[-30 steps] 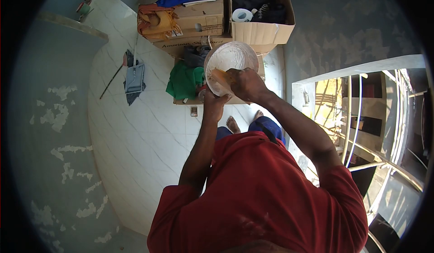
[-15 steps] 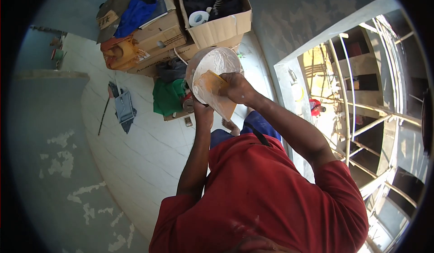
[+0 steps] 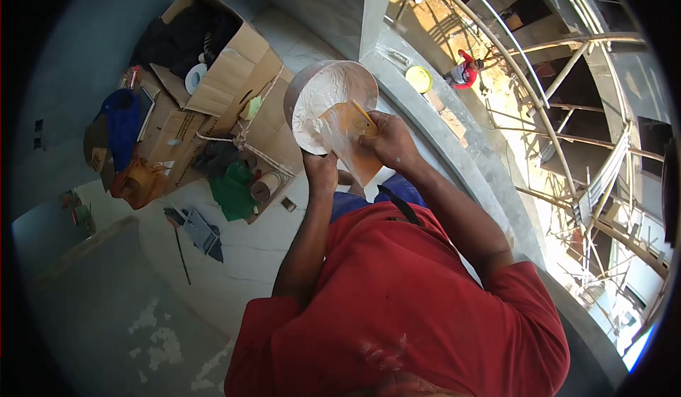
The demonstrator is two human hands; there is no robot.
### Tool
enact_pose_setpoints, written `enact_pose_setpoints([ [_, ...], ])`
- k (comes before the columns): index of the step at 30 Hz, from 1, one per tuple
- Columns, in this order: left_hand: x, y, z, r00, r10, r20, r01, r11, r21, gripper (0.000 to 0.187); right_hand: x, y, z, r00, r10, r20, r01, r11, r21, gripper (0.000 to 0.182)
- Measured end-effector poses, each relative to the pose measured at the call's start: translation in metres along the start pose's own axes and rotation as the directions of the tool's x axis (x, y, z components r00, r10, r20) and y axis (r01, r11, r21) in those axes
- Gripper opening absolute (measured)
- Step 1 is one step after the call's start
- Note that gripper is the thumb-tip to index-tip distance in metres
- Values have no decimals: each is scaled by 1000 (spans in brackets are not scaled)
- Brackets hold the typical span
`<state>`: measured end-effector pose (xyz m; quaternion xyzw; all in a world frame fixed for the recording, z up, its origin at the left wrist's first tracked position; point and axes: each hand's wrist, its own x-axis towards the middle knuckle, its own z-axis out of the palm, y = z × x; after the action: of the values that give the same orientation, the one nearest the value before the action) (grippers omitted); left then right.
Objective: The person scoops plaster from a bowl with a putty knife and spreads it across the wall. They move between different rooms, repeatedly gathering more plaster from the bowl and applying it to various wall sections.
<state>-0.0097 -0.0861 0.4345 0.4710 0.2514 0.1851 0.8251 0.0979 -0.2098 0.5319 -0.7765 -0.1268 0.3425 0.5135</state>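
Note:
A round container with white paste inside is tilted in front of me. My left hand grips its lower edge, the fingers partly hidden behind it. Between the closed fingers of my right hand is an orange-brown flat scraper with a yellowish edge strip. White paste smears the scraper's face, and its upper part lies over the container's opening. The scraper's lower corner points down toward my body.
Cardboard boxes with clothes and a tape roll stand ahead on the left. A green cloth and blue-grey item lie near them. At right, beyond a ledge, are a yellow bucket, poles and a person in red.
The view has turned, so the boxes sit further left and more of the outside shows. The scraper's face is now more exposed, with its top edge lifted clear of the paste's middle.

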Motion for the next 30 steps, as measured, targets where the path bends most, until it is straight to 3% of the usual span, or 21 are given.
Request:
enact_pose_setpoints([
  [1, -2, -4, 10, 1000, -8, 23, 8, 1000, 7, 65, -3, 7, -11, 997, -49, -68, 38, 988, -151, 36],
  [4, -5, -18, 44, 995, 28, 93, -31, 999, 30, 70, -8, 26, -44, 997, -12, -75, 1, 990, -143, 39],
  [7, -10, -37, 72, 991, 2, 136, -41, 958, 282, 72, -18, 45, -79, 997, -11, -81, -5, 980, -197, 39],
  [8, -10, -47, 81, 984, -14, 180, -39, 958, 285, 72, -23, 47, -95, 999, 13, -51, -24, 978, -208, 39],
  [10, -16, -65, 103, 967, 40, 253, -168, 845, 507, 73, -33, 64, -123, 999, 18, -39, -21, 996, -85, 40],
  [13, -29, -91, 139, 954, -59, 296, -55, 930, 363, 61, -49, 97, -154, 998, 48, -43, -46, 997, 60, 38],
  [14, -28, -100, 154, 946, -265, 186, 259, 964, 60, 54, -53, 107, -163, 997, 68, -39, -63, 990, 125, 37],
  [15, -28, -111, 161, 941, -274, 198, 265, 962, 71, 54, -56, 117, -169, 996, 72, -52, -65, 989, 137, 37],
  [17, -36, -130, 173, 907, -392, 153, 395, 918, 8, 59, -64, 134, -184, 993, 116, -20, -97, 902, 421, 26],
  [18, -42, -133, 183, 920, -354, 169, 328, 930, 165, 59, -66, 141, -192, 991, 131, -3, -111, 853, 510, 24],
  [21, -39, -142, 194, 921, -371, 118, 334, 909, 251, 58, -64, 160, -203, 979, 197, 41, -176, 739, 651, 24],
  [22, -34, -144, 196, 885, -455, 96, 452, 890, 51, 53, -61, 166, -205, 974, 212, 75, -205, 702, 681, 25],
  [23, -31, -144, 197, 882, -463, 87, 459, 886, 60, 53, -58, 173, -206, 973, 217, 82, -213, 692, 690, 25],
  [25, -24, -143, 199, 866, -493, 89, 493, 870, 21, 49, -47, 180, -210, 975, 190, 118, -201, 512, 835, 27],
  [26, -19, -143, 198, 863, -497, 89, 496, 868, 27, 49, -42, 182, -212, 975, 192, 116, -199, 506, 839, 27],
  [28, -8, -143, 194, 889, -450, 85, 408, 863, 298, 52, -28, 183, -218, 978, 178, 107, -182, 490, 853, 25],
  [30, 10, -141, 186, 896, -440, 49, 423, 884, 200, 53, -12, 187, -224, 970, 181, 162, -231, 480, 846, 26],
])
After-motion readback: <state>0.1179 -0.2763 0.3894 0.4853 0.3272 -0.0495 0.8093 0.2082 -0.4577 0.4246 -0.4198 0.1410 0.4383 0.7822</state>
